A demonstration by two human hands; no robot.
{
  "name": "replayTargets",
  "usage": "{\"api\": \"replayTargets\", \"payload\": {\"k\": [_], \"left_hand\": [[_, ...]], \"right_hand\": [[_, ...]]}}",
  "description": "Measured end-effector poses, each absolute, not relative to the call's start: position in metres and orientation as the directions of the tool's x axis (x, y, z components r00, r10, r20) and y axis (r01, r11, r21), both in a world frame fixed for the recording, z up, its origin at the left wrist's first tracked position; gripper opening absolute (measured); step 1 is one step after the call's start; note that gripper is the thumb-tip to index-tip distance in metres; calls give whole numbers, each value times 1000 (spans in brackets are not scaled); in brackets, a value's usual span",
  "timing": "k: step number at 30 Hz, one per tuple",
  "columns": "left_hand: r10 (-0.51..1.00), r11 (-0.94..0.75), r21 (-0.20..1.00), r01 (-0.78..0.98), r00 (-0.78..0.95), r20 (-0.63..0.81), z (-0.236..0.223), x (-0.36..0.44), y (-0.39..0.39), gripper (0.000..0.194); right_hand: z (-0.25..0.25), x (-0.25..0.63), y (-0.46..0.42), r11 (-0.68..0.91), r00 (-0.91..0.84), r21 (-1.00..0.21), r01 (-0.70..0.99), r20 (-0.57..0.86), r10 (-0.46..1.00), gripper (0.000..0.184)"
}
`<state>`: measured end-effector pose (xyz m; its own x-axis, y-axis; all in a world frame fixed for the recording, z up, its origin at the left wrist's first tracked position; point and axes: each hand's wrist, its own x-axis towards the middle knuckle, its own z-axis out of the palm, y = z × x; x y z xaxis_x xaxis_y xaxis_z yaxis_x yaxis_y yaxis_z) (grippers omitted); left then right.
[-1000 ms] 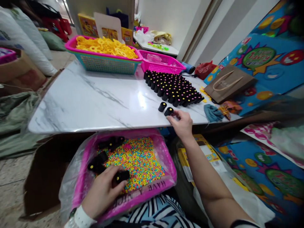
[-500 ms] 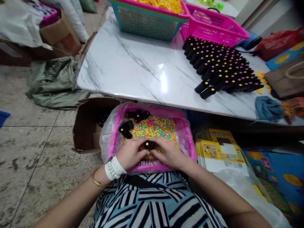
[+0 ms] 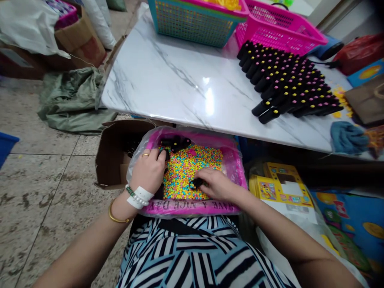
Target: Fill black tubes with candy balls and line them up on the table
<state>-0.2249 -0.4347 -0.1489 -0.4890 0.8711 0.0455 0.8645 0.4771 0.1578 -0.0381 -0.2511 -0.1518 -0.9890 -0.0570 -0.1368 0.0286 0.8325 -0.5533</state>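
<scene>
A pink basket (image 3: pixel 243 176), lined with clear plastic, holds many small coloured balls (image 3: pixel 183 176). My left hand (image 3: pixel 148 170) is over its left side, fingers curled down on a black tube (image 3: pixel 167 154) that they mostly cover. My right hand (image 3: pixel 214 182) pinches another short black tube (image 3: pixel 197 183), dipped low against the balls. More black tubes (image 3: pixel 175 144), some with a yellow ball at the end, lie at the basket's back left. A small pink piece (image 3: pixel 192 152) rests on the balls.
Behind the basket stands a marble-patterned table (image 3: pixel 180 92) bearing rows of black tubes (image 3: pixel 288 84) topped with yellow or pink balls. Teal (image 3: pixel 195 30) and pink (image 3: pixel 279 24) baskets are farther back. An open carton (image 3: pixel 109 160) sits left; yellow printed packs (image 3: pixel 282 188) lie right.
My hands have parted from around one yellow-tipped black tube at the front. The left moved back and left onto the tubes there; the right stays over the balls with a tube.
</scene>
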Motion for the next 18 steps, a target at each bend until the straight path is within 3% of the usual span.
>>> {"api": "replayTargets", "payload": {"k": [2, 4, 7, 9, 11, 14, 18], "left_hand": [[872, 477, 131, 869, -487, 54, -148, -225, -437, 39], [879, 468, 103, 878, -475, 49, -147, -225, -438, 42], [891, 449, 77, 890, -452, 25, -148, -227, -435, 45], [894, 446, 62, 893, -448, 13, -148, -229, -432, 45], [895, 445, 53, 894, -447, 14, -148, -231, -429, 43], [894, 443, 65, 894, -446, 42, -145, -232, -429, 37], [908, 379, 278, 883, -412, 70, -142, -221, -434, 37]], "right_hand": [[-146, -31, -243, 667, -989, -733, 133, -138, 45, 34], [-142, -23, -235, 511, -974, -830, 222, -168, 151, 31], [-139, -15, -226, 363, -946, -889, 278, -189, 263, 29], [-137, -13, -224, 357, -943, -896, 263, -160, 293, 30], [-135, -14, -223, 481, -947, -849, 220, -69, 313, 30], [-130, -12, -220, 745, -950, -652, 142, 121, 287, 32], [-126, -6, -214, 942, -968, -322, 99, 186, 165, 30]]}}
